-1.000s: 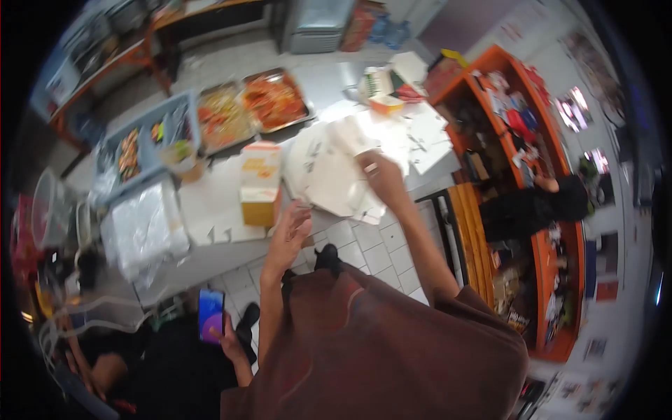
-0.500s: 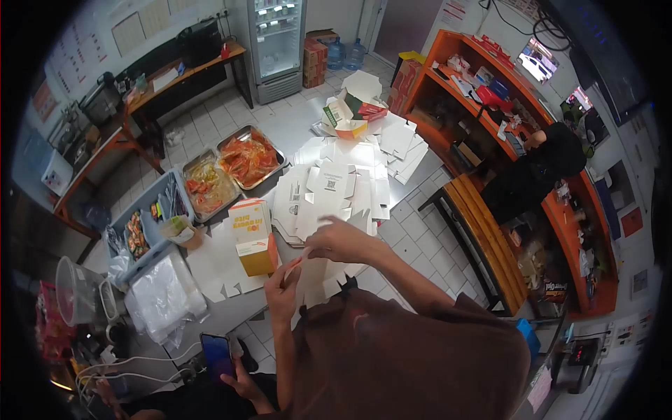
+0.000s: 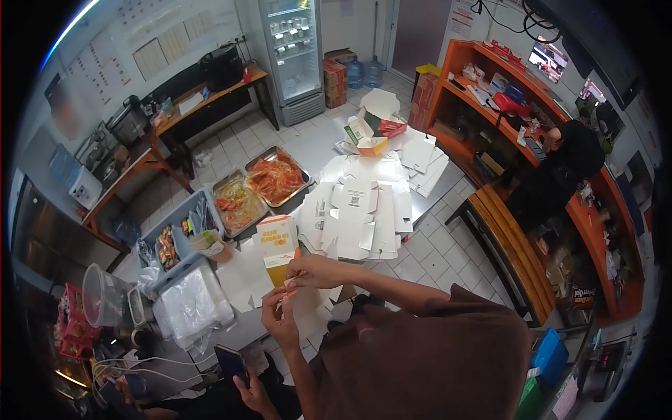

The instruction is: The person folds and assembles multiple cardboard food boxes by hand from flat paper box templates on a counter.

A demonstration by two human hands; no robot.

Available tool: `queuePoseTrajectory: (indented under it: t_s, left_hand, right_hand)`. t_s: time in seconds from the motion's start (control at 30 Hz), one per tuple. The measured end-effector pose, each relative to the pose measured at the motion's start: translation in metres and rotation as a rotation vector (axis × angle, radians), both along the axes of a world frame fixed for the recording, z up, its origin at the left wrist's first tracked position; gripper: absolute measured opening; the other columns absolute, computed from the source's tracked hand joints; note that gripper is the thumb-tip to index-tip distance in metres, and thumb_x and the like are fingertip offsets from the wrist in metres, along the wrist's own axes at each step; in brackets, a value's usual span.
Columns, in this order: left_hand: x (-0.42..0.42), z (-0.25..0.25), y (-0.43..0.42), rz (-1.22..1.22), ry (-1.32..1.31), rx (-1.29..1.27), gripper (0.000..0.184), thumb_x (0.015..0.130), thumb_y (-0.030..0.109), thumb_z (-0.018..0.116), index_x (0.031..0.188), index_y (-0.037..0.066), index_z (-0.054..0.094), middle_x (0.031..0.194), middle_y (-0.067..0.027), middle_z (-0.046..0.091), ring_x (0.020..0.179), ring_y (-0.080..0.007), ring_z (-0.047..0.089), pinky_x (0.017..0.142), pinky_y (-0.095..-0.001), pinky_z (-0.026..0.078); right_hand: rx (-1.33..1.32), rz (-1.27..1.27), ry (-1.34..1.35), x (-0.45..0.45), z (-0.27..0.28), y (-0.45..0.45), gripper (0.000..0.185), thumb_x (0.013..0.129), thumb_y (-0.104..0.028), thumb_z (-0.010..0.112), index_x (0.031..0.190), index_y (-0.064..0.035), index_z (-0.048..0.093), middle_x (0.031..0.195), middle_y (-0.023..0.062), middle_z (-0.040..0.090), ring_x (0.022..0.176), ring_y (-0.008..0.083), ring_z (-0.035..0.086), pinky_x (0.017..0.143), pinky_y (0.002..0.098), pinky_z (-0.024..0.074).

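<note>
My left hand (image 3: 280, 316) and my right hand (image 3: 306, 271) meet at the table's near edge, fingertips closed on a flat white carton piece that hangs below them and is partly hidden. Just behind my hands stands a yellow and white printed box (image 3: 277, 241), its lower part partly covered by my right hand. To the right of it lies a pile of flat white cartons (image 3: 353, 213). Farther back on the table is an open green, red and yellow box (image 3: 371, 136).
Two metal trays of red food (image 3: 278, 175) and a blue divided bin (image 3: 180, 246) stand left. Plastic bags (image 3: 192, 306) lie nearer. A seated person holds a phone (image 3: 231, 362) at lower left. Another person (image 3: 560, 168) is by orange shelves, beyond a wooden bench (image 3: 511, 252).
My right hand has come back from the carton pile to my left hand, and both now hold a carton piece. The view has shifted, so the table appears lower and farther right.
</note>
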State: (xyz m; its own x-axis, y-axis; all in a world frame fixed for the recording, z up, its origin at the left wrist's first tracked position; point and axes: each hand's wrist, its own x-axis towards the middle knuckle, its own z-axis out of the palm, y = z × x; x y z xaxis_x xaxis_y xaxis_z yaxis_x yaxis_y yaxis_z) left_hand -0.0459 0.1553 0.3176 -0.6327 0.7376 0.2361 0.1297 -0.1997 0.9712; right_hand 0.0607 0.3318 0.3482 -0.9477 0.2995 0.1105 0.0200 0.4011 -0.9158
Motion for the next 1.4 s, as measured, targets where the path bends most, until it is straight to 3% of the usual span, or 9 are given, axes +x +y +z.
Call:
queuePoseTrajectory:
  t_s: [0.23, 0.43, 0.67, 0.87, 0.97, 1.03, 1.13, 1.27, 1.4]
  left_hand:
    - [0.002, 0.013, 0.0, 0.094, 0.508, -0.043, 0.011, 0.088, 0.001, 0.074, 0.097, 0.001, 0.068, 0.114, -0.0132, 0.066, 0.103, -0.0264, 0.068, 0.086, -0.0366, 0.057]
    - [0.008, 0.024, 0.009, 0.101, 0.506, 0.027, 0.013, 0.091, 0.008, 0.074, 0.102, 0.006, 0.068, 0.1, -0.0112, 0.07, 0.096, -0.0277, 0.071, 0.083, -0.0364, 0.056]
    - [0.006, 0.025, 0.011, 0.182, 0.188, 0.02, 0.026, 0.092, 0.008, 0.074, 0.115, 0.003, 0.063, 0.107, -0.0121, 0.07, 0.095, -0.0244, 0.072, 0.084, -0.0365, 0.058]
    - [-0.01, 0.062, 0.007, 0.225, 0.551, -0.005, 0.026, 0.09, 0.018, 0.075, 0.111, 0.006, 0.066, 0.1, -0.0135, 0.07, 0.088, -0.0335, 0.069, 0.078, -0.0397, 0.055]
    - [-0.043, 0.052, -0.021, 0.168, 0.505, -0.366, 0.022, 0.09, 0.018, 0.075, 0.104, 0.003, 0.069, 0.091, -0.015, 0.072, 0.079, -0.0295, 0.069, 0.074, -0.0367, 0.054]
    - [-0.044, 0.067, -0.026, 0.251, 0.276, -0.303, 0.021, 0.088, 0.017, 0.076, 0.1, 0.001, 0.069, 0.085, -0.0152, 0.072, 0.074, -0.0262, 0.068, 0.072, -0.0355, 0.053]
    - [-0.037, 0.076, -0.026, 0.296, 0.16, -0.261, 0.02, 0.086, 0.015, 0.078, 0.098, -0.001, 0.071, 0.082, -0.0125, 0.072, 0.073, -0.0174, 0.067, 0.071, -0.0323, 0.053]
    - [-0.022, 0.072, -0.012, 0.172, 0.037, -0.049, 0.02, 0.089, 0.014, 0.078, 0.098, -0.002, 0.072, 0.088, -0.0059, 0.075, 0.08, -0.0114, 0.067, 0.076, -0.0279, 0.054]
    - [-0.019, 0.065, -0.017, 0.074, -0.122, -0.023, 0.023, 0.093, 0.018, 0.075, 0.102, -0.003, 0.072, 0.093, -0.0063, 0.075, 0.086, -0.0123, 0.068, 0.08, -0.0293, 0.054]
  right_hand:
    - [-0.202, 0.071, -0.064, 0.001, -0.015, 0.001, 0.028, 0.097, -0.028, 0.069, 0.107, -0.0017, 0.071, 0.105, 0.0097, 0.071, 0.1, 0.0186, 0.066, 0.088, 0.0332, 0.0522]
    - [-0.073, 0.113, -0.095, 0.011, 0.01, 0.013, 0.023, 0.094, -0.021, 0.072, 0.105, 0.0, 0.074, 0.113, 0.011, 0.07, 0.102, 0.0178, 0.066, 0.088, 0.0321, 0.0536]
    - [0.125, 0.013, -0.155, 0.008, 0.065, -0.01, 0.025, 0.087, -0.021, 0.078, 0.104, -0.0022, 0.075, 0.096, 0.0165, 0.076, 0.083, 0.0278, 0.074, 0.079, 0.0363, 0.0563]
    - [0.178, -0.154, 0.074, -0.004, 0.049, -0.013, 0.019, 0.081, -0.005, 0.076, 0.099, -0.0026, 0.071, 0.096, 0.0148, 0.074, 0.086, 0.03, 0.073, 0.081, 0.0371, 0.0566]
    - [0.288, -0.244, 0.217, -0.003, 0.051, -0.007, 0.022, 0.081, 0.0, 0.073, 0.102, -0.0031, 0.068, 0.103, 0.0134, 0.071, 0.095, 0.0303, 0.071, 0.084, 0.0375, 0.0557]
    - [0.31, -0.299, 0.188, -0.007, 0.064, -0.017, 0.023, 0.083, -0.002, 0.07, 0.106, -0.0039, 0.066, 0.108, 0.0133, 0.07, 0.101, 0.0306, 0.069, 0.085, 0.038, 0.0549]
    - [0.932, -0.017, 0.251, -0.019, 0.078, -0.027, 0.024, 0.089, -0.008, 0.067, 0.112, -0.0045, 0.062, 0.109, 0.014, 0.068, 0.106, 0.0332, 0.066, 0.087, 0.0401, 0.0537]
    - [0.681, -0.063, 0.016, -0.018, 0.032, -0.019, 0.022, 0.091, -0.01, 0.066, 0.112, -0.0067, 0.065, 0.105, 0.0113, 0.071, 0.088, 0.034, 0.071, 0.071, 0.0421, 0.0557]
    - [0.579, -0.153, 0.295, -0.017, 0.05, -0.037, 0.017, 0.091, 0.0, 0.063, 0.107, -0.0054, 0.066, 0.109, 0.0143, 0.072, 0.09, 0.0361, 0.072, 0.074, 0.0436, 0.0579]
